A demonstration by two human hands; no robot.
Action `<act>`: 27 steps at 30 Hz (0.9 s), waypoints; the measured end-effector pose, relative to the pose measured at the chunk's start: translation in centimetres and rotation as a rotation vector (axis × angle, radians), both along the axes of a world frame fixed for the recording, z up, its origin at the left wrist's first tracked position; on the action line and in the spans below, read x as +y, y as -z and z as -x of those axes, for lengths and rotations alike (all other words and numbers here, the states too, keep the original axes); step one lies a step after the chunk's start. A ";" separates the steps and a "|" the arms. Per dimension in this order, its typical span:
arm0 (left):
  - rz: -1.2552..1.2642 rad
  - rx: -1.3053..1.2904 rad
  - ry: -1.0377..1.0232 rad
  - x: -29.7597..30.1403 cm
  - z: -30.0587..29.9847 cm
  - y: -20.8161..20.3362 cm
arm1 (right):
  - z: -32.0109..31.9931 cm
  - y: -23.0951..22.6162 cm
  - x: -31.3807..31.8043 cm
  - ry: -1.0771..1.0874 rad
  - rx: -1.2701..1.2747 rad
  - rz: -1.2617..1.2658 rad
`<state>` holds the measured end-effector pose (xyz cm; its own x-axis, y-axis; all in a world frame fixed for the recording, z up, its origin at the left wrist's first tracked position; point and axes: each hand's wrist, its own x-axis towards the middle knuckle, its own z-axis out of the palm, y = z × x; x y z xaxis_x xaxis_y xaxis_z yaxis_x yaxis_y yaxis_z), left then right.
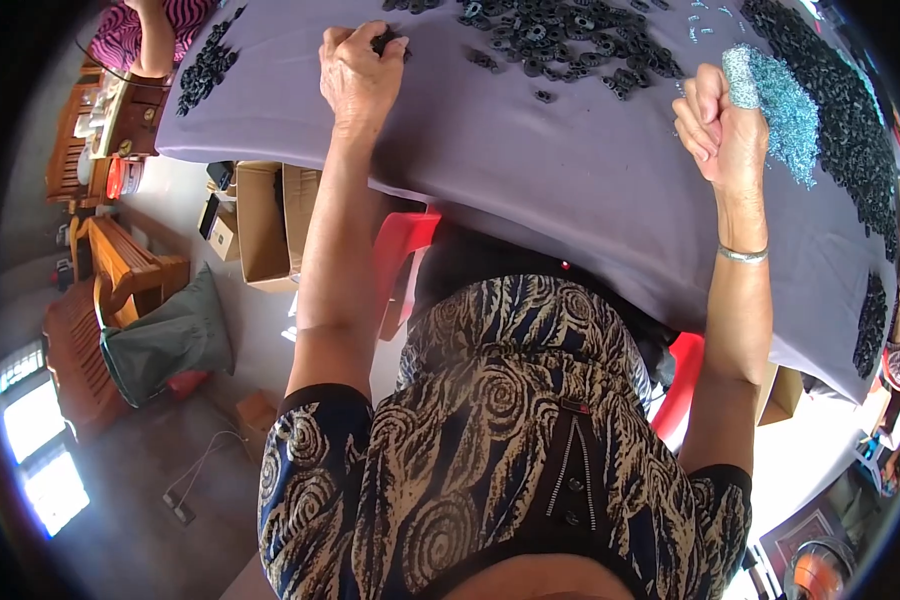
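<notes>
Over the far left part of the cloth-covered table, my left hand (pixel 358 78) has its fingers bent round small black pieces (pixel 383 42), partly hidden by the fingers. My right hand (pixel 722 135) is held at the near side of a heap of tiny shiny blue-silver pieces (pixel 785 115). Its fingers are curled in, and its raised thumb wears a pale glittery cover (pixel 740 78). Whatever those fingers may hold is hidden. Between and beyond my hands lies a loose pile of black ring-shaped parts (pixel 570 40).
A grey-purple cloth (pixel 530 140) covers the table. More black parts (pixel 850 120) lie along its right side, others (pixel 208 72) at far left. A person's arm (pixel 156 40) shows there. Cardboard boxes (pixel 262 225) and a wooden bench (pixel 130 260) stand left; I sit on a red chair (pixel 407 235).
</notes>
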<state>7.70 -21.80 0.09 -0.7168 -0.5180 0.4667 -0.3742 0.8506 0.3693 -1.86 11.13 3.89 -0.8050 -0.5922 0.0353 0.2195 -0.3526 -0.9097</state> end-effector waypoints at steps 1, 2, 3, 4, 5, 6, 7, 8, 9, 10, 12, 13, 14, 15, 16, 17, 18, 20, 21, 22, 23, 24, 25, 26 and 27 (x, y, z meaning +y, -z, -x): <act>0.075 0.073 0.009 -0.1 0.1 0.0 | 0.1 0.0 0.3 0.015 -0.005 0.013; 0.150 0.147 0.018 -0.2 0.2 0.1 | 0.1 -0.1 0.4 0.046 -0.017 0.023; 0.153 0.147 0.019 -0.1 0.3 0.2 | 0.1 -0.2 0.5 0.076 -0.029 0.033; 0.181 0.116 0.031 0.6 0.4 0.0 | 0.1 -0.2 0.7 0.080 -0.018 0.049; 0.209 0.085 0.043 0.9 0.4 -0.1 | 0.1 -0.3 0.7 0.081 -0.018 0.052; 0.232 -0.003 0.086 0.3 0.6 0.3 | 0.1 -0.3 0.7 0.084 -0.019 0.059; 0.233 -0.003 0.086 -0.1 0.6 0.7 | 0.0 -0.3 0.7 0.087 -0.020 0.067; 0.252 0.028 0.120 -0.4 0.7 1.3 | 0.0 -0.4 0.7 0.087 -0.020 0.068; 0.271 0.058 0.153 -0.8 0.7 1.7 | 0.1 -0.3 0.5 0.090 -0.032 0.065; 0.271 0.055 0.152 -1.2 0.8 2.0 | 0.1 -0.3 0.4 0.093 -0.046 0.061; 0.342 0.020 0.173 -2.1 0.6 2.6 | 0.2 0.0 0.2 0.090 -0.044 0.060; 0.340 0.021 0.178 -2.3 0.9 2.5 | 0.3 0.0 0.3 0.098 -0.036 0.056; 0.263 0.001 0.163 -2.4 1.0 2.6 | 0.3 -0.1 0.5 0.101 -0.037 0.054; 0.185 -0.020 0.147 -2.5 1.1 2.6 | 0.4 -0.1 0.7 0.100 -0.019 0.058; 0.185 -0.026 0.138 -2.6 0.7 2.4 | 0.5 0.1 0.7 0.089 -0.004 0.066; 0.183 -0.021 0.135 -2.7 0.4 2.2 | 0.5 0.2 0.8 0.053 0.007 0.102; 0.180 -0.017 0.130 -2.8 0.0 2.1 | 0.6 0.3 0.8 0.052 0.021 0.097; 0.188 -0.021 0.126 -3.2 -1.0 1.8 | 0.5 0.4 0.5 0.058 0.039 0.086; 0.196 -0.016 0.133 -3.4 -1.5 1.7 | 0.4 0.5 0.3 0.076 0.047 0.070; 0.194 -0.027 0.120 -3.2 -2.0 1.2 | 0.2 0.4 0.1 0.093 0.053 0.054; 0.238 -0.022 0.162 -3.0 -2.6 0.5 | 0.0 0.1 -0.1 0.117 0.044 0.023; 0.283 -0.016 0.204 -2.9 -3.2 0.2 | -0.2 0.2 -0.2 0.111 0.041 0.015; 0.204 0.004 0.224 -3.7 -3.7 0.7 | -0.2 0.1 -0.1 0.108 0.047 0.012; 0.207 0.005 0.217 -4.2 -4.2 1.3 | -0.3 0.1 -0.1 0.115 0.056 -0.002; 0.175 0.060 0.210 -4.7 -4.7 1.8 | -0.2 0.1 -0.1 0.111 0.058 0.001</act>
